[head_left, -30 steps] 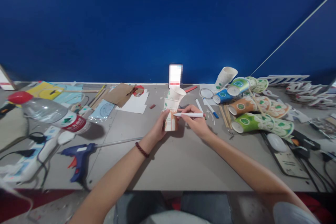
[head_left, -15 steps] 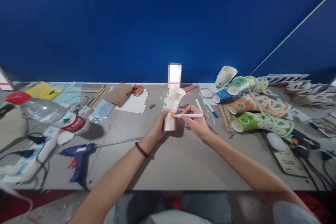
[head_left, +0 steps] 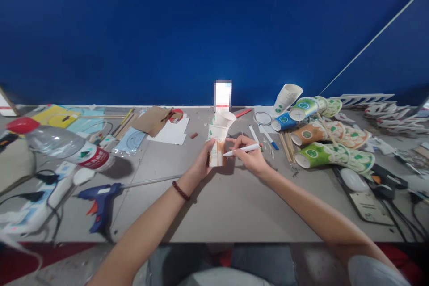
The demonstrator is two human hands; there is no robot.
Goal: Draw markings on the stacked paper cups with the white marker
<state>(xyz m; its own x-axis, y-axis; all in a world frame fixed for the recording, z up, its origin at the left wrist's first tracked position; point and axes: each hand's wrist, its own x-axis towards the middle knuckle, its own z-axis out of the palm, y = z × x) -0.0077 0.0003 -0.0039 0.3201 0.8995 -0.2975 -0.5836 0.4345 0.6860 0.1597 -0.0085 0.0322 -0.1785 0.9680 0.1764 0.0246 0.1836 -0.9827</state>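
At frame centre, a paper-cup stack (head_left: 219, 132) is grasped low by the left hand (head_left: 203, 159) while the right hand (head_left: 250, 157) pinches a white pen (head_left: 247, 148), tip at or near the bottom cup (head_left: 217, 157), seemingly marking it, the next stroke likely needing a steady hold.

A slim stack of paper cups (head_left: 217, 155), held near the centre of the view: the lowest cup is off-white with an orange-brown print, and white cups with green marks rise above it. The stack leans slightly right, its open mouth uppermost. A white marker (head_left: 247, 148) with a reddish end slants beside it, tip down-left at the lowest cup's printed side; contact is unclear.
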